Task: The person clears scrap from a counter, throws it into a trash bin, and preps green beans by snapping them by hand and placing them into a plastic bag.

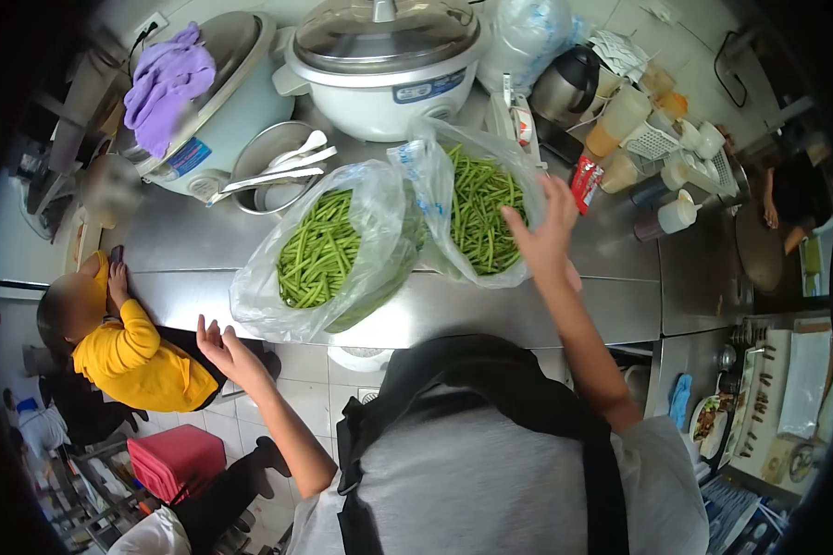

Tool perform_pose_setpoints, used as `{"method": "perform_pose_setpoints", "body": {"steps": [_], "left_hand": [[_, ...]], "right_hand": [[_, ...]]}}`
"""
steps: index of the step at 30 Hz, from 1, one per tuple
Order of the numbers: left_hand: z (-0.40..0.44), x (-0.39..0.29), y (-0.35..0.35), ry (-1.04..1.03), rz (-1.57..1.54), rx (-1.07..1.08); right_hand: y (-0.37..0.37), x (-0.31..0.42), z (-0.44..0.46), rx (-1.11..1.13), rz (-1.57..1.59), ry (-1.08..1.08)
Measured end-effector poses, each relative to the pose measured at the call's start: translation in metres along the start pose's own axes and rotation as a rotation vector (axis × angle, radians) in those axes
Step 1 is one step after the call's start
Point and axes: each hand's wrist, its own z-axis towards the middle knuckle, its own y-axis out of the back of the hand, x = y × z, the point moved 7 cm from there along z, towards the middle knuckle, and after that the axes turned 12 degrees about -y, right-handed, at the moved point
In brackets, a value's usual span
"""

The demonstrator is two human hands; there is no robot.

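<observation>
Two clear plastic bags full of cut green beans stand side by side on the steel counter. My right hand (548, 227) is at the right edge of the right bag (423, 153), fingers spread and holding nothing; whether it touches the plastic I cannot tell. Green beans (483, 208) show through that bag's open mouth. The left bag (254, 301) also gapes, with green beans (322, 254) inside. Below and left of it, my left hand (227, 353) hovers off the counter's front edge, fingers apart and nothing in them.
Behind the bags stand a metal bowl with utensils (250, 165), a white rice cooker (361, 97) and another cooker with a purple cloth (171, 83). Bottles (671, 215) and a steel jug (557, 88) are at right. A person in yellow (143, 365) leans at the counter's left.
</observation>
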Motion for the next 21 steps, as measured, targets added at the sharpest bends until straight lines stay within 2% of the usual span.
{"method": "perform_pose_setpoints", "body": {"steps": [2,4,5,7,8,9,11,12,14,15,17,19,21], "left_hand": [[-0.018,-0.062,-0.041,-0.082,-0.153,0.115],[-0.061,-0.136,-0.111,-0.231,-0.259,0.497],[-0.089,-0.179,-0.146,-0.431,-0.353,0.732],[-0.142,-0.232,-0.2,-0.968,-0.246,1.021],[-0.159,-0.229,-0.227,-1.051,-0.14,1.066],[-0.176,-0.216,-0.25,-1.135,-0.031,1.108],[-0.177,-0.176,-0.283,-0.948,0.315,1.245],[-0.172,-0.161,-0.29,-0.845,0.487,1.298],[-0.154,-0.164,-0.286,-0.765,0.448,1.206],[-0.149,-0.165,-0.284,-0.724,0.428,1.163],[-0.148,-0.182,-0.297,-0.816,0.294,1.059],[-0.148,-0.19,-0.324,-0.881,0.243,0.981],[-0.151,-0.181,-0.36,-0.918,0.276,0.934]], "right_hand": [[-0.001,-0.062,0.004,0.13,-0.049,-0.151],[-0.012,-0.109,-0.001,0.372,0.143,-0.438],[-0.019,-0.126,-0.006,0.491,0.241,-0.579],[-0.01,-0.137,-0.001,0.385,0.325,-0.499],[-0.003,-0.141,0.001,0.332,0.367,-0.459],[0.0,-0.15,0.001,0.384,0.344,-0.484],[0.011,-0.167,0.005,0.48,0.295,-0.527],[0.02,-0.162,0.007,0.476,0.238,-0.47],[0.042,-0.129,0.01,0.468,0.128,-0.361],[0.057,-0.097,0.021,0.367,0.14,-0.235],[0.079,-0.029,0.028,0.168,0.156,0.009],[0.055,-0.005,0.018,0.39,0.36,0.039],[0.013,0.006,0.001,0.711,0.382,0.08]]}}
